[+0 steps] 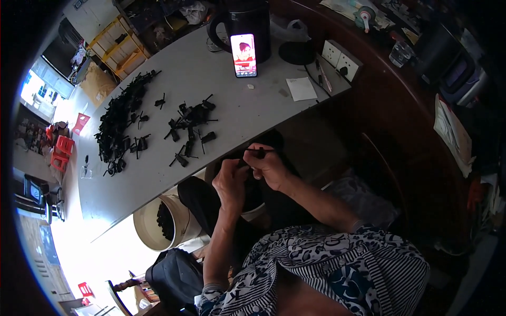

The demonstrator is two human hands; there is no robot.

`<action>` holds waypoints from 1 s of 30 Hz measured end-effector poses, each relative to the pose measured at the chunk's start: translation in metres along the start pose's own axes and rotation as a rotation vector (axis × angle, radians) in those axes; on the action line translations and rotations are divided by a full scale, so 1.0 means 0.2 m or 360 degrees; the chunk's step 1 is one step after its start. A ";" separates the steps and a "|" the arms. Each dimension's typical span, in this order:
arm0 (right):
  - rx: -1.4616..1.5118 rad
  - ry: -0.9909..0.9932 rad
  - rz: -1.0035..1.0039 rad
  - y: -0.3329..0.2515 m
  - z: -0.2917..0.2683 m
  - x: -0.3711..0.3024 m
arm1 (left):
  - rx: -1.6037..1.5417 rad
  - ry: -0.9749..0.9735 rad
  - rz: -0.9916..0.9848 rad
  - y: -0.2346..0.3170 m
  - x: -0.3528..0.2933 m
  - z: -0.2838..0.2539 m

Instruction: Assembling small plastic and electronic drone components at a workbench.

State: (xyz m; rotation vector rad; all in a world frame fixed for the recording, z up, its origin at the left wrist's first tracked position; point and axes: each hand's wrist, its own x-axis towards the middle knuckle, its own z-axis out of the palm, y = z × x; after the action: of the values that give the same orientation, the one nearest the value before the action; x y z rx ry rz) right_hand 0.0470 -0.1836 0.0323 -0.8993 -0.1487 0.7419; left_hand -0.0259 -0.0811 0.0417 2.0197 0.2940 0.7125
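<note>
Just off the table's near edge, above my lap, my two hands meet. My right hand (270,169) is closed in a pinch on a small black part (259,152). My left hand (230,181) sits right beside it with curled fingers; what it grips is hidden against the dark trousers. On the grey table (226,113) lie small black parts with thin stems. They form a long heap (118,124) at the left and a looser cluster (190,116) nearer the middle.
A cream bucket (141,230) with black pieces inside stands below the table's near edge, at my left. Toward the back, a lit phone (244,67) leans against a black kettle (262,26). A power strip (341,59) and white paper (301,89) lie to the right.
</note>
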 end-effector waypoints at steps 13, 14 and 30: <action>0.0415 0.0153 0.0382 0.07 0.00 0.00 | 0.0427 -0.0042 0.0485 0.04 -0.03 -0.04; 0.0351 0.0141 0.0373 0.06 0.01 0.00 | 0.0426 -0.0025 0.0496 0.05 -0.03 -0.03; -0.0121 -0.0213 -0.0112 -0.04 -0.02 0.01 | 0.0244 -0.0159 -0.0101 0.07 0.13 -0.10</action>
State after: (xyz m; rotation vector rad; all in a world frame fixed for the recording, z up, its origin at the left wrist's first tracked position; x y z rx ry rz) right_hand 0.0545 -0.1875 0.0363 -0.9121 -0.3271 0.7343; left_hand -0.0177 -0.0616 0.0700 2.1734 0.3616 0.5621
